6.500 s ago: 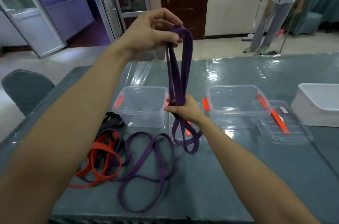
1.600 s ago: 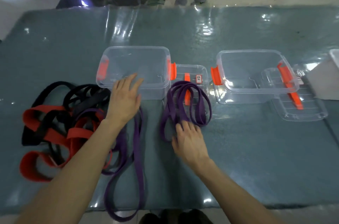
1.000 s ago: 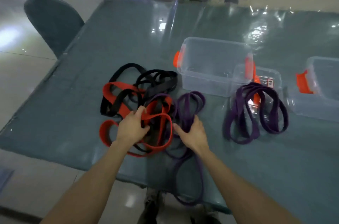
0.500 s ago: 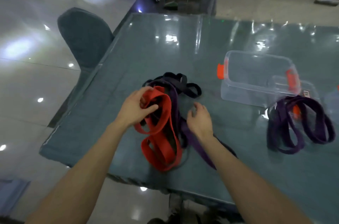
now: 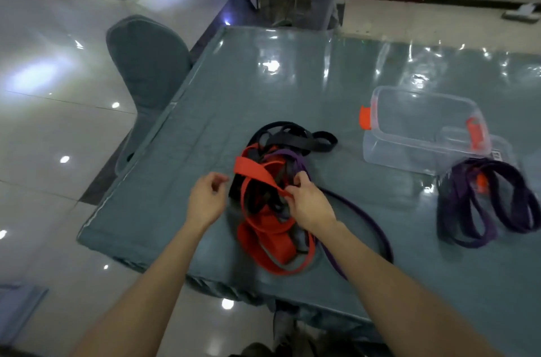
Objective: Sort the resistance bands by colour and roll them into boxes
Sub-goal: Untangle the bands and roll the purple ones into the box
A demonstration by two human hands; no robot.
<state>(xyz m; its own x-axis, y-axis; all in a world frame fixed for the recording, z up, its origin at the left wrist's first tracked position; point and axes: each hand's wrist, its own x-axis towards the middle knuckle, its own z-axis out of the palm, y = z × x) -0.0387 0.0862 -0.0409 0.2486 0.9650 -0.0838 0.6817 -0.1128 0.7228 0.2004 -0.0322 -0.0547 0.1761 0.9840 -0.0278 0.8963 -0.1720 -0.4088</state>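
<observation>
Left hand [image 5: 206,200] released bands [image 5: 251,168], coil [image 5: 450,204] beside box [image 5: 409,152]

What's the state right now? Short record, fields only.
left hand: loosely curled, holds nothing, beside the pile
right hand: pinches a red band in the pile
pile: red, black and purple bands tangled, near the table edge
purple coil: lies apart, on the table in front of the box
box: clear, orange clips, empty
bands boxed: none yet
</observation>
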